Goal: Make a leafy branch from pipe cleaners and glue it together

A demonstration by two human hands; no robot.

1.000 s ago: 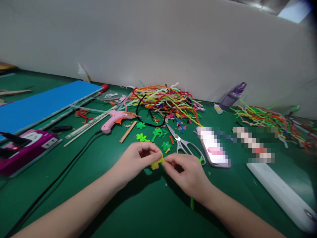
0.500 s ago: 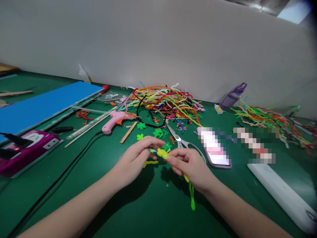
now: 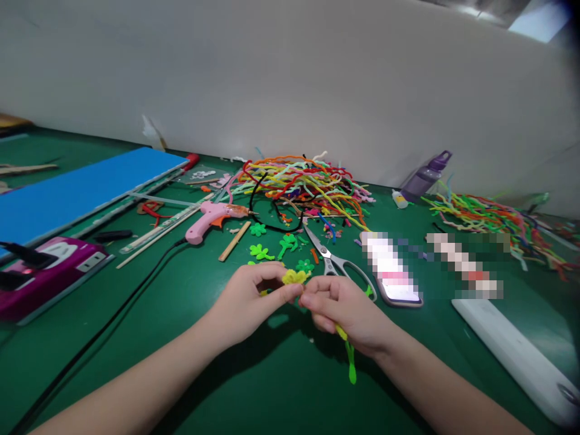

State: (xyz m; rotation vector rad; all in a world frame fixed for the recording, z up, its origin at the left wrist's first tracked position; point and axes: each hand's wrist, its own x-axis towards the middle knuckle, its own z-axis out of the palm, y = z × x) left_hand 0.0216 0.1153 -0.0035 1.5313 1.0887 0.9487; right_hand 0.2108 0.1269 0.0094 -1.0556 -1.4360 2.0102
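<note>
Between my two hands is a yellow pipe-cleaner flower (image 3: 295, 277). My left hand (image 3: 254, 302) pinches it from the left with thumb and fingers. From the other side, the fingertips of my right hand (image 3: 347, 311) close on it, almost touching the left thumb. A green pipe-cleaner piece (image 3: 351, 362) and a bit of yellow hang below my right palm; how they join the flower is hidden. Just beyond my fingers lie green pipe-cleaner flowers (image 3: 258, 251). Scissors (image 3: 333, 257) with grey handles lie open behind my right hand.
A pink glue gun (image 3: 211, 220) lies left with its cord trailing forward to a magenta power strip (image 3: 54, 275). Piled pipe cleaners (image 3: 303, 181) sit by the wall. A phone (image 3: 392, 272), a purple bottle (image 3: 426, 177) and a white bar (image 3: 512, 356) are on the right.
My left thumb and fingers have closed in on the yellow flower, which is tilted more upright and shifted slightly left. More of the green flowers show behind my left hand.
</note>
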